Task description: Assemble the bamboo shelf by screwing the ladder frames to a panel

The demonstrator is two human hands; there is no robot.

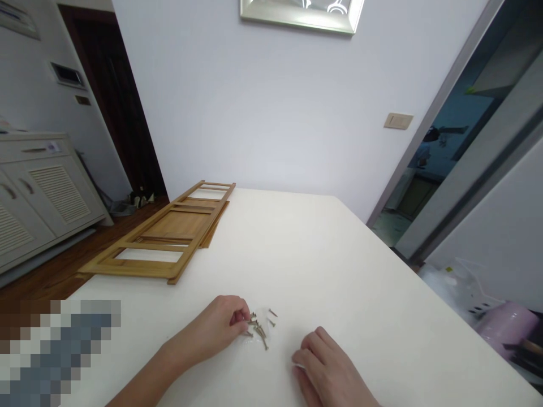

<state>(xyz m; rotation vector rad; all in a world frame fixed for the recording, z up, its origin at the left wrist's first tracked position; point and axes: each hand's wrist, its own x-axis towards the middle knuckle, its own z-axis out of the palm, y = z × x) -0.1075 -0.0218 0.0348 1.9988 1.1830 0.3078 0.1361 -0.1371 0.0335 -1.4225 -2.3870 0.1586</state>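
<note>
A small pile of screws (260, 330) lies on a clear plastic bag (263, 314) on the white table (305, 254). Two screws sit a little apart at the pile's right side. My left hand (220, 322) reaches the pile's left edge, thumb and fingers closed in a pinch beside the screws; what is between the fingertips is too small to make out. To the right of the pile, my right hand (324, 367) rests low over the table with loosely bent fingers, the thumb apart from them. No object shows in it.
Slatted wooden frame panels (178, 220) lie stacked along the table's left edge. A wall (297, 113) stands behind the table's far edge. Past the right edge are plastic bags (449, 282) and a pink object (507, 325). A white cabinet (46, 198) stands at far left.
</note>
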